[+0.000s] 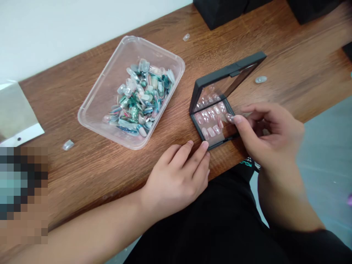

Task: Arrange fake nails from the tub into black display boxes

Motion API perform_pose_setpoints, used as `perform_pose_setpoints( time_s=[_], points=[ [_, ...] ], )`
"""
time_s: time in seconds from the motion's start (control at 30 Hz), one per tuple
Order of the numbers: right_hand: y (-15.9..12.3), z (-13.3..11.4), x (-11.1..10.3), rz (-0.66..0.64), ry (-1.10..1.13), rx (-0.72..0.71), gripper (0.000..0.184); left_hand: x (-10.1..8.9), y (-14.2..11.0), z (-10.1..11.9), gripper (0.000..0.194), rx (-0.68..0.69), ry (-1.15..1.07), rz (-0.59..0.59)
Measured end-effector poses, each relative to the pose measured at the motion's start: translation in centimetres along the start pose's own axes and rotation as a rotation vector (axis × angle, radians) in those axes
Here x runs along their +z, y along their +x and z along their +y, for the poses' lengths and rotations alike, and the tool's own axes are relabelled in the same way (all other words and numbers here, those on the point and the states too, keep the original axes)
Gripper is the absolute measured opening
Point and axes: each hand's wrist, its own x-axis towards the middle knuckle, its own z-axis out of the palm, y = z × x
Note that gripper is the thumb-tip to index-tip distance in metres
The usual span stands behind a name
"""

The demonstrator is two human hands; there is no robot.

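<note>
A black case (228, 64) with a clear window in its raised lid stands open at the table's edge. Rows of pink, glittery false nails (211, 130) lie inside it, and one by the gap sits at a slant. My right hand (271, 134) is over the case's right side, thumb and fingers pinching a single shiny false nail (230, 117). My left hand (181, 172) lies on the table edge with its fingers stretched out, a fingertip touching the case's near left corner. Its palm is hidden.
Left of the case, a clear plastic tub (96, 97) holds a heap of green, blue and clear false nails (141, 101). Loose nails lie on the wooden table (68, 176), one (261, 79) right of the case. A clear packet (19, 113) lies far left; black boxes (220, 13) stand behind.
</note>
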Motion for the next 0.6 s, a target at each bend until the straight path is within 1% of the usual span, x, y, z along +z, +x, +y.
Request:
perform_pose_setpoints(
  time_s=[0.07, 0.13, 0.2, 0.23, 0.33, 0.43, 0.5, 0.6],
  points=[
    [-0.23, 0.01, 0.14, 0.019, 0.055, -0.091, 0.028, 0.00, 0.08, 0.01, 0.026, 0.001, -0.003, 0.004],
    [-0.24, 0.15, 0.41, -0.015, 0.038, -0.220, 0.039, 0.05, 0.12, -0.01, 0.026, 0.001, -0.004, 0.011],
    [-0.04, 0.39, 0.71, -0.030, -0.018, -0.323, 0.045, 0.11, 0.09, -0.03, 0.025, 0.000, -0.003, 0.019],
    [0.09, 0.52, 0.82, -0.025, -0.042, -0.352, 0.046, 0.14, 0.05, -0.04, 0.025, 0.000, -0.002, 0.019],
    [0.44, 0.82, 0.95, -0.013, -0.054, -0.395, 0.042, 0.21, -0.07, -0.03, 0.026, 0.001, 0.004, 0.013],
    [0.49, 0.90, 0.87, -0.057, -0.035, -0.410, 0.041, 0.24, -0.12, 0.03, 0.027, 0.005, 0.006, 0.010],
    [0.41, 0.89, 0.80, -0.089, -0.020, -0.400, 0.040, 0.26, -0.12, 0.07, 0.027, 0.006, 0.006, 0.014],
    [0.34, 0.86, 0.72, -0.138, 0.007, -0.355, 0.030, 0.27, -0.11, 0.09, 0.026, 0.003, 0.009, 0.021]
  ],
)
